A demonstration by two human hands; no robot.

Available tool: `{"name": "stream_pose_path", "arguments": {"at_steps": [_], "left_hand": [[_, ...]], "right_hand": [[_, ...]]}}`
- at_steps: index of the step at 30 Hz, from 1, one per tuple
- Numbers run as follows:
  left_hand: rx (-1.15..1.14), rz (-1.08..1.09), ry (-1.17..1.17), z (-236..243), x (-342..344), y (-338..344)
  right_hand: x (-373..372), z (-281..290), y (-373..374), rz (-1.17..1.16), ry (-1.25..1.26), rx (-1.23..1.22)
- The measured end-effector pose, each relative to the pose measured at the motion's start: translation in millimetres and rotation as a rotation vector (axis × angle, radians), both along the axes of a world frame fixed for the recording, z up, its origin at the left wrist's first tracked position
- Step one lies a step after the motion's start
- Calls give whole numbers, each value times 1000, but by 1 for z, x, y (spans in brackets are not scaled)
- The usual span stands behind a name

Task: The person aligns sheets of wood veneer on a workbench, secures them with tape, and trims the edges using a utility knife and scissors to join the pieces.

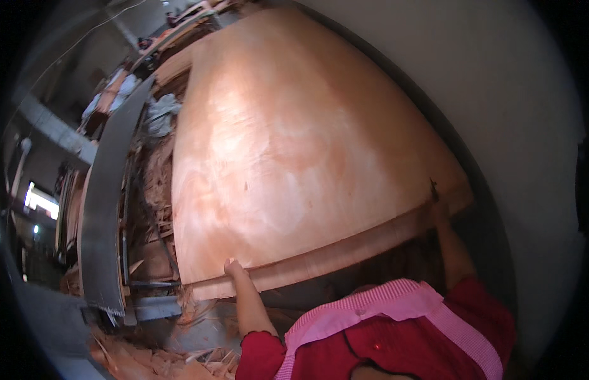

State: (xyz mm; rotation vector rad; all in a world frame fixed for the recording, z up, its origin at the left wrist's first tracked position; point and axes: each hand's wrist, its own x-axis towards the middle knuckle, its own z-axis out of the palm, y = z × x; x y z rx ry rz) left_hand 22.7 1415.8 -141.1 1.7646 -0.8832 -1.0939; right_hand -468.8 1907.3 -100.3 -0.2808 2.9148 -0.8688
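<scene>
I see the left hand [234, 269] gripping the wood veneer sheet [288, 158] at its near edge; near its right corner, I can't tell what the right hand [439, 211] grips.

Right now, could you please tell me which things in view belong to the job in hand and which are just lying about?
Apparently in use:
large wooden sheet
left hand and right hand, at its near edge

Apparently lying about:
wood scraps, lower left
crumpled pale material, left of the sheet
</scene>
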Motion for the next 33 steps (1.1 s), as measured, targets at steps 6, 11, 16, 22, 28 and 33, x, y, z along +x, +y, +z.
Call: {"name": "stream_pose_path", "arguments": {"at_steps": [6,11,16,22,28,33], "left_hand": [[192,-37,83,1,15,-1],[-77,-128,9,22,-12,12],[85,-192,178,55,-36,52],[78,-317,185,-15,-41,10],[63,-38,206,32,-83,35],[18,-169,103,28,-72,10]], "right_hand": [[-29,-33,8,-11,-37,-208],[-63,5,-38,27,-65,-196],[-52,-11,-22,-42,50,-120],[-108,-29,-12,73,-31,-48],[-98,2,-7,44,-20,60],[-126,-14,13,99,-102,-84]]}}
